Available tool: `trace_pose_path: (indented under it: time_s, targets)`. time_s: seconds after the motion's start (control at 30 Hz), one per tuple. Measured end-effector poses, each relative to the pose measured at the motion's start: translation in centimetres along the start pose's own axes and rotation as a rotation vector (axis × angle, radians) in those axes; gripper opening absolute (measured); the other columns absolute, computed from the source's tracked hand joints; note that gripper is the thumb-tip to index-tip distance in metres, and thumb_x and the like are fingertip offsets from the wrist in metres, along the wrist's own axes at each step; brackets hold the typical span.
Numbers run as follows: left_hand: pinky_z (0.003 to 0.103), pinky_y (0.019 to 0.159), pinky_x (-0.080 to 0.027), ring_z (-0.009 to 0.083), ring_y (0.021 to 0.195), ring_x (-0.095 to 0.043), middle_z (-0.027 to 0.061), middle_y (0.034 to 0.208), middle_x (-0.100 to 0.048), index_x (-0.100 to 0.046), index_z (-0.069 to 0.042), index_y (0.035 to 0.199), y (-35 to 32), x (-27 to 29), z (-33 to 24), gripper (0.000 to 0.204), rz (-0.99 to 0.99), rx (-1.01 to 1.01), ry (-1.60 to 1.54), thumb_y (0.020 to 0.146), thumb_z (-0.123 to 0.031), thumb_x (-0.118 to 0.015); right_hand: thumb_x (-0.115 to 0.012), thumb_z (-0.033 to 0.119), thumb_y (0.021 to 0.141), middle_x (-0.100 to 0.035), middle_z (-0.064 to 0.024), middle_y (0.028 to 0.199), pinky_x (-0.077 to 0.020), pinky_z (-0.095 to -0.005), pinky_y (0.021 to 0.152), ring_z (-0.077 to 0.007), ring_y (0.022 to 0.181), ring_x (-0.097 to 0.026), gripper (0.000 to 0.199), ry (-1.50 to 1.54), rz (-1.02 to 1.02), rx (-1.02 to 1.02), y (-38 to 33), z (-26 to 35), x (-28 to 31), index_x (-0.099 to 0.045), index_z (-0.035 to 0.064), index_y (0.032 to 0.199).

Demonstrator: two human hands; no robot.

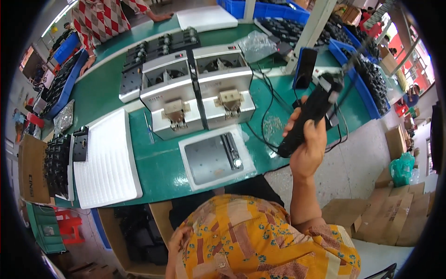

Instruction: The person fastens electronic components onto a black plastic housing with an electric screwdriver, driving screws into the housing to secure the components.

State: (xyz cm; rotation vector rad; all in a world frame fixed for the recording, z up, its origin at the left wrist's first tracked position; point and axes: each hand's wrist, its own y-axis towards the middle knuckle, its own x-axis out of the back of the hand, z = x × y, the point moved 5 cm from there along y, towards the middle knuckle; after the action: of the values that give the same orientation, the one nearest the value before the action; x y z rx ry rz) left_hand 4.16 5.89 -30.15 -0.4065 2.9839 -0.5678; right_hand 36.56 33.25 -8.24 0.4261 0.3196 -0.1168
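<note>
The right hand [307, 146] is raised at about three o'clock from the picture's middle, fingers wrapped around a long black power tool [310, 118] that points up toward one o'clock; a black cable [265, 125] trails across the green bench [158, 162]. The left hand [175, 242] hangs low at seven o'clock, by the person's patterned shirt, just over an open cardboard box [118, 232] holding dark parts; whether its fingers are spread or closed cannot be told.

Near the centre lies a grey tray [204, 162] with a black bar [231, 151] resting along its right side. At twelve o'clock from it stand two grey machines [195, 88] side by side. At nine o'clock lies a white foam sheet [107, 162], and beside it a rack of black parts [58, 165]. Blue bins [367, 93] at one to two o'clock hold more black parts, as does a blue bin [65, 83] at ten o'clock. Another person in a red and white chequered top [100, 18] stands at eleven o'clock.
</note>
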Motion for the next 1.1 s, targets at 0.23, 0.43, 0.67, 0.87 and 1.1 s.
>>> trace_pose_path:
  time_s: [0.23,0.43,0.67,0.87,1.1]
  targets:
    - [0.026,0.065,-0.052,0.0171,0.065,-0.065,0.0062,0.080,-0.069,-0.066,0.004,0.112,-0.5,2.5,-0.3,0.031,-0.048,0.667,-0.028,0.098,-0.023,-0.063,-0.062,0.049,0.097,-0.055,-0.0135,0.104,-0.0527,-0.0296,0.053,-0.0170,0.068,-0.059,0.076,-0.200,0.019,0.303,-0.3,0.2,0.7,-0.027,0.0002,0.143]
    - [0.028,0.088,-0.045,0.0154,0.109,-0.058,0.0109,0.121,-0.060,-0.056,0.001,0.134,0.5,-1.3,-10.5,0.051,0.374,-0.112,0.458,0.090,-0.018,-0.071,-0.068,0.037,0.096,-0.061,-0.0101,0.103,-0.0508,-0.0270,0.068,-0.0142,0.076,-0.060,0.057,-0.248,0.011,-0.004,-1.7,0.3,0.7,-0.040,0.0048,0.135]
    - [0.028,0.091,-0.046,0.0160,0.108,-0.061,0.0128,0.118,-0.064,-0.055,0.001,0.136,-0.9,-0.6,-10.4,0.054,0.412,0.363,0.281,0.090,-0.021,-0.072,-0.070,0.066,0.083,-0.056,-0.0098,0.097,-0.0469,-0.0270,0.054,-0.0153,0.067,-0.058,0.096,-0.416,-0.104,0.016,-3.5,2.0,-0.3,-0.038,-0.0028,0.140]
    - [0.030,0.089,-0.050,0.0179,0.100,-0.067,0.0160,0.111,-0.070,-0.053,0.002,0.138,-0.2,-0.3,-11.2,0.054,0.393,0.018,0.492,0.093,-0.022,-0.069,-0.078,0.057,0.081,-0.056,-0.0126,0.099,-0.0489,-0.0288,0.057,-0.0171,0.069,-0.057,0.088,-0.203,-0.059,0.088,-3.8,-0.1,-0.5,-0.041,-0.0014,0.134]
    - [0.031,0.085,-0.051,0.0218,0.096,-0.071,0.0179,0.105,-0.072,-0.051,0.003,0.139,-0.2,0.9,-10.1,0.057,0.527,0.281,0.411,0.092,-0.024,-0.069,-0.070,0.063,0.085,-0.055,-0.0134,0.093,-0.0505,-0.0308,0.058,-0.0207,0.069,-0.059,0.086,-0.148,-0.041,0.025,-1.4,-1.2,-1.2,-0.042,-0.0041,0.131]
